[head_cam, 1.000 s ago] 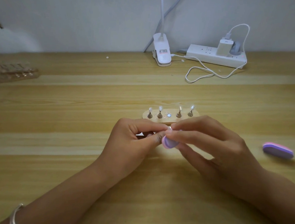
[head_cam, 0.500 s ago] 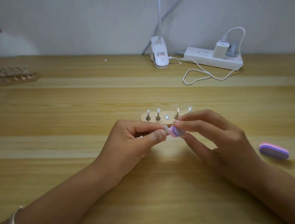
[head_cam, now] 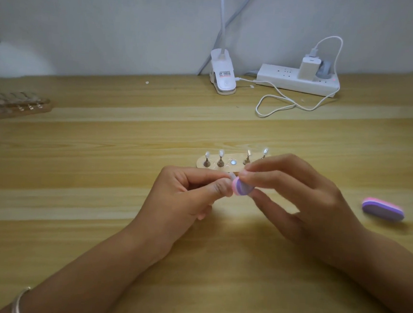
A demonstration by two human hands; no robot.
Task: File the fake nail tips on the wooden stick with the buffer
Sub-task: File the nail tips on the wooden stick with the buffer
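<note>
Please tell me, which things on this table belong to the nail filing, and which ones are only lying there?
In use: buffer in right hand; nail tip pinched by left hand; wooden stick holding four tips.
Lying about: spare buffer; power strip; charger; lamp clip; second stick, far left.

Before me lies a wide table (head_cam: 73, 207) of pale wood with lighter stripes. Behind its far edge rises a plain white wall (head_cam: 112, 25). A white clip lamp (head_cam: 223, 76) sits at that edge, near a white power strip (head_cam: 276, 77).
</note>
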